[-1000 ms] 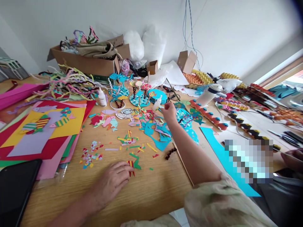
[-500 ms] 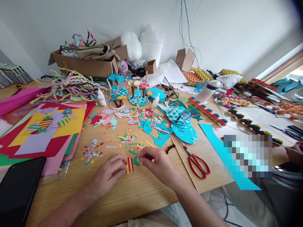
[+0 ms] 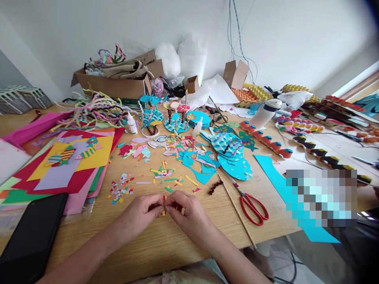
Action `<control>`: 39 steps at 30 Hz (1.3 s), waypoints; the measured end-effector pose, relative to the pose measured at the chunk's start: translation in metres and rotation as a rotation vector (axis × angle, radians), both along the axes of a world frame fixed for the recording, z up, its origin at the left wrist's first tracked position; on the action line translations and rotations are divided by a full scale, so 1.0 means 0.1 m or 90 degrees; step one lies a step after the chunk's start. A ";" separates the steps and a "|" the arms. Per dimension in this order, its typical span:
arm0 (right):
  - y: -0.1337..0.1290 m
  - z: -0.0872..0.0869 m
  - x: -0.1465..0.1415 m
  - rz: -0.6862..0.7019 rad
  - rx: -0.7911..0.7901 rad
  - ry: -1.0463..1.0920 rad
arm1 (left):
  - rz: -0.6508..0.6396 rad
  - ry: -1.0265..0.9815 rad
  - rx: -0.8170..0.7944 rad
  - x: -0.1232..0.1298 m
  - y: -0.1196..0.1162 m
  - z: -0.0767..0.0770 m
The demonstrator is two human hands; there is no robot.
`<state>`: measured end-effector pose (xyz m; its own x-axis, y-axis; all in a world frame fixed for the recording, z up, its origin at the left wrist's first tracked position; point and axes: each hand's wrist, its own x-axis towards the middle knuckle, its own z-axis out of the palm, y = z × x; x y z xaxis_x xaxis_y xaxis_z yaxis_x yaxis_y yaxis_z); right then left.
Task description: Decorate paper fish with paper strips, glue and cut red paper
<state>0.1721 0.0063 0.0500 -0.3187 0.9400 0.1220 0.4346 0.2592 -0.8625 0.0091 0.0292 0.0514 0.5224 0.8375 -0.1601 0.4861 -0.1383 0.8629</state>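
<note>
Near the table's front edge, a small striped paper piece [image 3: 164, 206] in red and yellow shows between my two hands. My left hand [image 3: 145, 209] pinches its left side, and my right hand [image 3: 184, 208] pinches its right side, the fingertips almost touching. Most of the piece is hidden by my fingers. Just beyond lie thin green and yellow paper strips [image 3: 174, 180]. To the right of my right hand are a brown twisted pipe cleaner [image 3: 215, 187], a thin wooden stick [image 3: 237, 210] and red-handled scissors [image 3: 253, 208].
Coloured paper sheets [image 3: 71, 157] and a black phone [image 3: 33, 232] lie at left. Glue bottles [image 3: 132, 123], paper fish [image 3: 145, 152] and blue scraps [image 3: 201, 167] sit farther back. A water bottle [image 3: 266, 113] leans at right, near a person's partly visible dark clothing.
My hands have come together, the right moving left onto the striped piece, which is now mostly covered. The view has shifted slightly, moving the table things right.
</note>
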 end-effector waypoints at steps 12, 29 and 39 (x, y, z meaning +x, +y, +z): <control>-0.03 -0.05 0.20 -0.124 -0.053 0.119 | 0.019 -0.069 -0.036 0.06 0.07 -0.02; -0.07 -0.09 0.25 -0.147 -0.357 0.499 | -0.029 -0.036 0.535 0.12 0.07 0.01; -0.07 -0.06 0.20 -0.045 -0.581 0.630 | -0.120 -0.010 0.720 0.09 0.08 -0.03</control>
